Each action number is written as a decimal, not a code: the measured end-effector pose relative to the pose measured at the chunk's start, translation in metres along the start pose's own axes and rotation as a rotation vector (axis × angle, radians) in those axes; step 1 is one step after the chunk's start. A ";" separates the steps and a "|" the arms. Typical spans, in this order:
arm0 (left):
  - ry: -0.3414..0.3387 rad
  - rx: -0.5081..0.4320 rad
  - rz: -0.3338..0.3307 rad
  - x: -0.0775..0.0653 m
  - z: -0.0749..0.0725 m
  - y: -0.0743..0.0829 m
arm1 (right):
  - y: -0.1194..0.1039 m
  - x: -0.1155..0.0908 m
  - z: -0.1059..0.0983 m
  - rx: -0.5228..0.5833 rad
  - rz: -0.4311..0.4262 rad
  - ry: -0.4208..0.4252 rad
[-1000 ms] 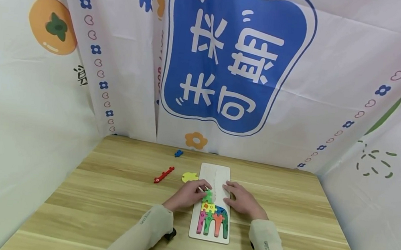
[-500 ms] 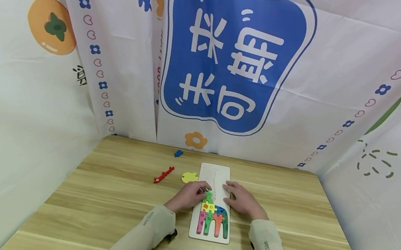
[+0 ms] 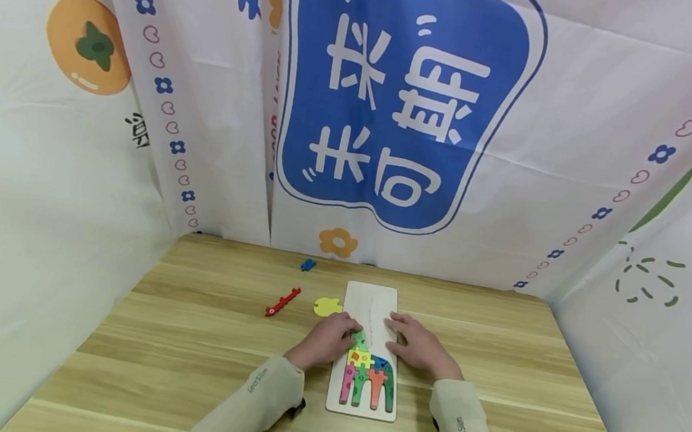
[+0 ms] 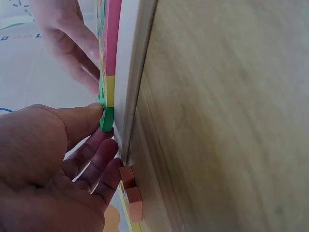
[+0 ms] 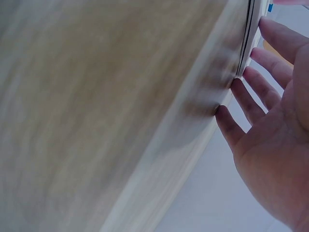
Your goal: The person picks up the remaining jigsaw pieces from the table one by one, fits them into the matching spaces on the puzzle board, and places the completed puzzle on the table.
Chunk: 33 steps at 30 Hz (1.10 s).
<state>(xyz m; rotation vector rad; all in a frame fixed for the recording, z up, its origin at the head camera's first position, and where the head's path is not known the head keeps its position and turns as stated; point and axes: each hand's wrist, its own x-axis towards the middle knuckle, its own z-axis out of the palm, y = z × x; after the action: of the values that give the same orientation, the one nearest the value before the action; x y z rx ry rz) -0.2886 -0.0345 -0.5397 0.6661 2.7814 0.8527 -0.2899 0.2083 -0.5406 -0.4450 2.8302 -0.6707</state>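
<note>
A white puzzle board (image 3: 383, 297) lies lengthwise on the table, its near half filled with interlocking coloured pieces forming legs and a body. My left hand (image 3: 328, 339) holds a green puzzle piece (image 3: 359, 340) just above the yellow-and-orange piece (image 3: 361, 358). In the left wrist view my thumb lies on the green piece (image 4: 107, 119), with fingers curled by the board's edge. My right hand (image 3: 422, 348) rests along the board's right edge. Its fingers are spread and fairly straight in the right wrist view, touching the board's side and the table.
Left of the board lie a yellow piece (image 3: 327, 307) and a long red piece (image 3: 283, 302). Farther back is a small blue piece (image 3: 308, 265). A printed white cloth (image 3: 227, 218) closes off the table's back and sides.
My left fingers have shifted slightly over the green piece, covering more of its far end. My right hand and the board have stayed in place.
</note>
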 end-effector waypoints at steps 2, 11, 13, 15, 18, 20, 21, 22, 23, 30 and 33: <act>-0.001 0.030 0.000 0.000 0.001 0.000 | 0.000 0.000 0.000 0.000 -0.005 0.005; 0.001 0.062 0.000 -0.001 0.003 -0.001 | 0.000 0.000 0.000 -0.003 -0.004 0.006; -0.001 0.066 0.007 -0.001 0.002 -0.001 | 0.001 0.001 0.000 -0.005 -0.005 0.006; -0.002 0.069 0.011 -0.001 0.002 -0.003 | 0.001 0.001 0.000 -0.011 -0.003 0.006; -0.004 0.095 0.022 -0.001 0.002 -0.005 | 0.002 0.002 0.001 -0.016 -0.004 0.007; -0.004 0.113 0.032 -0.001 0.002 -0.006 | 0.002 0.002 0.002 -0.015 -0.002 0.008; -0.003 0.126 0.039 -0.002 0.002 -0.006 | 0.002 0.002 0.002 -0.011 -0.003 0.009; 0.000 0.135 0.047 -0.002 0.001 -0.006 | 0.002 0.002 0.003 -0.010 -0.003 0.010; 0.004 0.140 0.053 -0.003 0.001 -0.006 | 0.003 0.002 0.003 -0.010 -0.004 0.010; 0.078 0.080 0.091 -0.011 -0.010 -0.014 | 0.001 0.000 0.002 -0.004 0.002 0.006; 0.125 0.066 0.089 -0.014 -0.017 -0.025 | 0.000 -0.001 0.002 -0.004 -0.002 0.007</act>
<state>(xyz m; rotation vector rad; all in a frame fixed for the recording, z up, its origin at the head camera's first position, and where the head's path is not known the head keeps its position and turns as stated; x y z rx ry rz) -0.2900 -0.0677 -0.5392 0.7788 2.9217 0.8502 -0.2889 0.2075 -0.5419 -0.4464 2.8385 -0.6690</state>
